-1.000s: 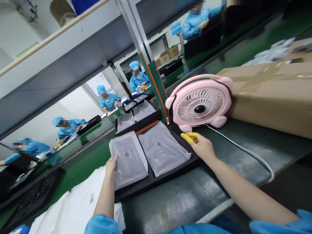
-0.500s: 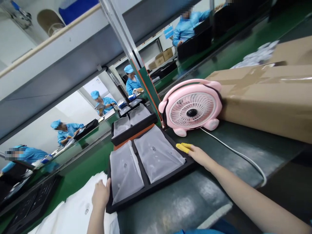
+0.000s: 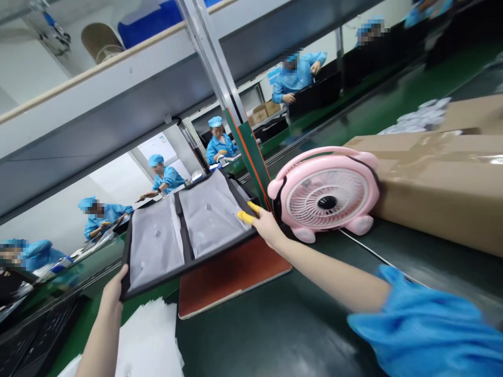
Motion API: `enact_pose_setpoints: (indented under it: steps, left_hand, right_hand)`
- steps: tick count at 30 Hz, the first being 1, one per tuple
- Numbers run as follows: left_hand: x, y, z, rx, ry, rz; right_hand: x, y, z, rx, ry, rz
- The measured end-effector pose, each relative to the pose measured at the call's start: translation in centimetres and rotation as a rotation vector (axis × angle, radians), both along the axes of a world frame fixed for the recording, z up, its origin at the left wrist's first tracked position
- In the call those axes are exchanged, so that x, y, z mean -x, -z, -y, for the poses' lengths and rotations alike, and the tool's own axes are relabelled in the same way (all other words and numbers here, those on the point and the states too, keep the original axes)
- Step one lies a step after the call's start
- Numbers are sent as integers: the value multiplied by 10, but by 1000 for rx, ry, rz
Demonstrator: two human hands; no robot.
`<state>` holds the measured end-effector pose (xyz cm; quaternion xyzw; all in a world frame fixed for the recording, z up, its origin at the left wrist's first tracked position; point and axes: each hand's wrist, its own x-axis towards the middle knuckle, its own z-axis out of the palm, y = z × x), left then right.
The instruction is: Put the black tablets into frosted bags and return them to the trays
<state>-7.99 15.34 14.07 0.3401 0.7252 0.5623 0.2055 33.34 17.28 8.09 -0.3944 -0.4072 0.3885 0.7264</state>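
A black foam tray [image 3: 187,242] is up off the bench, tilted with its far side raised. Two flat pieces in frosted plastic bags, a left one [image 3: 155,251] and a right one [image 3: 210,212], lie side by side in it. My left hand [image 3: 113,288] grips the tray's near left corner, its fingers partly hidden behind the edge. On the right edge, my right hand [image 3: 265,226] holds on with yellow finger covers on the fingertips. Beneath the tray, a reddish-brown board [image 3: 236,275] rests on the bench.
A pink fan [image 3: 327,196] stands right of the tray, beside a long cardboard box [image 3: 440,193]. White plastic bags [image 3: 149,340] are piled at front left, near another black tray [image 3: 43,324]. A metal post [image 3: 214,63] rises behind. Several people in blue work across the green conveyor [image 3: 326,128].
Both hands have lifted the tray and carried it away from me and to the left. The reddish-brown board below it has come into fuller view.
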Motion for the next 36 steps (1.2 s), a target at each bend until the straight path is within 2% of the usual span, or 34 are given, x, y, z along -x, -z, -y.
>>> enact_pose_setpoints:
  steps: [3, 4, 6, 9, 12, 14, 16, 20, 24, 27, 31, 34, 36]
  left_hand:
    - [-17, -15, -58, -44, -5, 235]
    - [-26, -14, -77, -61, 4, 238]
    - [-46, -2, -117, -87, 11, 212]
    - [-74, 37, -169, -93, 49, 179]
    - [-91, 78, -201, -70, 134, 103]
    - [-93, 94, -210, -52, 188, 31]
    - [-89, 99, -211, -22, 220, -50]
    - [-83, 98, -200, 82, 175, -222]
    - [-96, 109, -181, 152, 93, -322]
    - [-109, 116, -174, 174, 100, -341]
    - [-114, 104, -174, 227, 115, -336]
    - [-114, 95, -167, 246, 139, -341]
    - [-117, 96, -150, 239, 178, -357]
  right_hand:
    - [15, -30, -77, -38, 150, -88]
    - [16, -35, -102, -26, 201, -92]
    - [13, -37, -145, 14, 308, -92]
    - [-3, -19, -190, 122, 509, -84]
    - [-21, 13, -215, 211, 681, -24]
    - [-29, 30, -224, 220, 739, 50]
    - [-33, 40, -227, 200, 751, 138]
    - [-25, 51, -208, 108, 717, 280]
    - [-1, 70, -145, -86, 624, 389]
    - [29, 94, -83, -239, 448, 507]
    - [72, 120, -11, -485, 101, 783]
    - [88, 129, 21, -638, -124, 1059]
    - [90, 133, 30, -646, -160, 1112]
